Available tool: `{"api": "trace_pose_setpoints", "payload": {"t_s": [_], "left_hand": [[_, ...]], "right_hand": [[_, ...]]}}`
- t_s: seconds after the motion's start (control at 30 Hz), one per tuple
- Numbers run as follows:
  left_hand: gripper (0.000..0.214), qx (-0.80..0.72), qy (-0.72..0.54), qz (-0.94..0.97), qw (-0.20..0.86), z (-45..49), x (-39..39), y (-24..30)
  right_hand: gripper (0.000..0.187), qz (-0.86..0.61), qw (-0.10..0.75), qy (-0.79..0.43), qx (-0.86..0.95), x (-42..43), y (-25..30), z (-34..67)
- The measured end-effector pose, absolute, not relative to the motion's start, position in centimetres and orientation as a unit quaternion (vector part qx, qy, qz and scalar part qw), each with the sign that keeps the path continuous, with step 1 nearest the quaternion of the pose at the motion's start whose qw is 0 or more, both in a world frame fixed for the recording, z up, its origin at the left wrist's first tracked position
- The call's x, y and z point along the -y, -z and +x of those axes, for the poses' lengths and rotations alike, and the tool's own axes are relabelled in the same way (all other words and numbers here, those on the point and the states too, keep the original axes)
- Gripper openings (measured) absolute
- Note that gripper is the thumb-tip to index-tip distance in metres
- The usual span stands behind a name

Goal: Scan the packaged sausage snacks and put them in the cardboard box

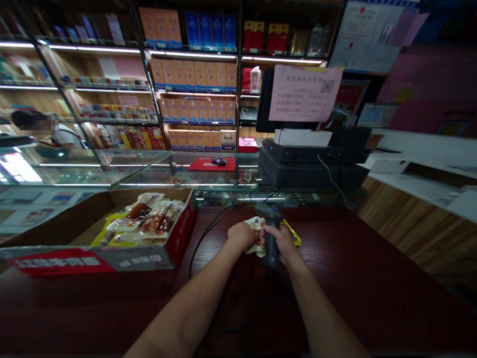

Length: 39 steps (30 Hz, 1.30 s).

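Observation:
My right hand (pixel 283 245) is closed round the grip of a grey handheld barcode scanner (pixel 270 223), whose head points left and down. My left hand (pixel 242 235) is closed on a small snack packet (pixel 257 224) held right under the scanner head. Part of a yellow packet (pixel 293 234) shows behind my right hand. Both hands hover over the dark red counter (pixel 354 278). The scanner's black cable (pixel 204 238) curls away to the left.
An open cardboard box (pixel 112 253) with several sealed snack packets (pixel 147 219) sits at the left of the counter. A black till with a screen and paper notice (pixel 309 159) stands behind. Glass display cases, a red mouse mat (pixel 212 164) and stocked shelves lie beyond. A person sits far left.

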<state>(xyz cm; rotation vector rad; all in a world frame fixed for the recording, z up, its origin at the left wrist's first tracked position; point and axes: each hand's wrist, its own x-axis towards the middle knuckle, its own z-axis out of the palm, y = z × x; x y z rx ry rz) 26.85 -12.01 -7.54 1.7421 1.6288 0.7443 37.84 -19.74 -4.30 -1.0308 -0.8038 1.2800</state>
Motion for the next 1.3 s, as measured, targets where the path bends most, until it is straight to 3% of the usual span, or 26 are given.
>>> {"api": "trace_pose_setpoints", "payload": {"t_s": [0.2,0.4,0.47,1.3], "left_hand": [[0.039,-0.626,-0.326,0.649,0.284,21.5,10.4,7.7],[0.036,-0.502,-0.423,0.563,0.503,16.7,9.5,8.8],[0.036,-0.488,-0.457,0.52,0.531,16.2,9.4,9.1],[0.033,-0.463,-0.477,0.514,0.542,16.1,9.1,9.3]], "right_hand": [[0.022,-0.444,0.6,-0.563,0.355,19.9,4.4,37.7],[0.024,-0.443,0.561,-0.579,0.392,19.8,5.1,37.3],[0.025,-0.461,0.544,-0.573,0.404,19.6,5.4,37.1],[0.02,-0.496,0.519,-0.548,0.429,19.8,5.6,36.6]]}}
